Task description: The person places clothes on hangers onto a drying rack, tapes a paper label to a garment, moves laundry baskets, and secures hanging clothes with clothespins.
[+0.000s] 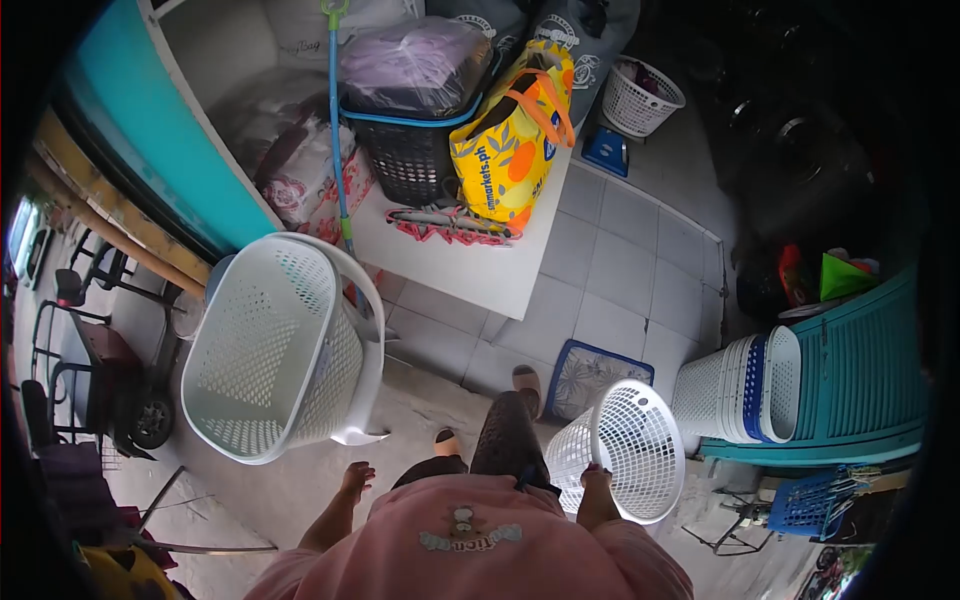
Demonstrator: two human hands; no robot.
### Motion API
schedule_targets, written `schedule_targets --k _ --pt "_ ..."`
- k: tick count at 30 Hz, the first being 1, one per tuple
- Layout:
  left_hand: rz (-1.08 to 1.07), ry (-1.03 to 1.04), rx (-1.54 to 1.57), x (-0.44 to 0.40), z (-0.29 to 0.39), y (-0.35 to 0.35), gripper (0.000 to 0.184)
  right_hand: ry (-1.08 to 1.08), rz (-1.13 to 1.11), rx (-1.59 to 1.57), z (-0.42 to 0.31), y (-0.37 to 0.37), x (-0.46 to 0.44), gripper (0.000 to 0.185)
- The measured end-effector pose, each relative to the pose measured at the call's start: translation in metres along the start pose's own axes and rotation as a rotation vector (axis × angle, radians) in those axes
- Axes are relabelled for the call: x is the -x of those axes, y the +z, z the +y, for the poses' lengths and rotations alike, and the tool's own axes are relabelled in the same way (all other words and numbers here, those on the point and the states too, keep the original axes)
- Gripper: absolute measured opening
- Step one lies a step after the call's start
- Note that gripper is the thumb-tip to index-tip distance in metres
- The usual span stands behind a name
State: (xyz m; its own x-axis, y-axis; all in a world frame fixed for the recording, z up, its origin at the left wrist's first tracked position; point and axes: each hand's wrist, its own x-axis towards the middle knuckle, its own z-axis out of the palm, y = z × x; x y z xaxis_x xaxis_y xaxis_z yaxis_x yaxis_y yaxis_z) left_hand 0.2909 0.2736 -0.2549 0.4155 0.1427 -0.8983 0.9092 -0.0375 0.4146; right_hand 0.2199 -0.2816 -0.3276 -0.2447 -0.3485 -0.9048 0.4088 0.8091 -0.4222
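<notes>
My right hand (596, 477) is closed on the near rim of a round white plastic laundry basket (640, 440), which is tilted with its mouth facing away to the right. The basket looks bare inside through its holed walls. My left hand (358, 478) hangs free at my side, its fingers apart and holding nothing. Nearest to it is a large oval white laundry basket (250, 350), resting on a white plastic chair (372, 370).
Ahead is a white table (480, 280) bearing a dark basket (400, 150), a yellow shopping bag (525, 150) and wrapped bundles. A floor mat (598, 380) lies ahead. Stacked white baskets (715, 390) stand at right, near a blue scale (606, 150) and a small basket (640, 103).
</notes>
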Motion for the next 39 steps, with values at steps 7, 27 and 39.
schedule_targets --k 7,27,39 --pt "0.135 -0.159 0.156 0.01 -0.016 0.024 0.03 0.08 -0.029 0.005 0.03 0.127 -0.004 0.013" --pt "0.281 -0.359 0.187 0.126 0.014 0.207 0.037 0.425 -0.695 1.242 0.221 0.445 -0.035 0.02" --pt "0.307 -0.343 0.372 0.106 0.026 0.254 0.035 -0.041 -0.824 1.99 0.176 0.436 0.021 0.051"
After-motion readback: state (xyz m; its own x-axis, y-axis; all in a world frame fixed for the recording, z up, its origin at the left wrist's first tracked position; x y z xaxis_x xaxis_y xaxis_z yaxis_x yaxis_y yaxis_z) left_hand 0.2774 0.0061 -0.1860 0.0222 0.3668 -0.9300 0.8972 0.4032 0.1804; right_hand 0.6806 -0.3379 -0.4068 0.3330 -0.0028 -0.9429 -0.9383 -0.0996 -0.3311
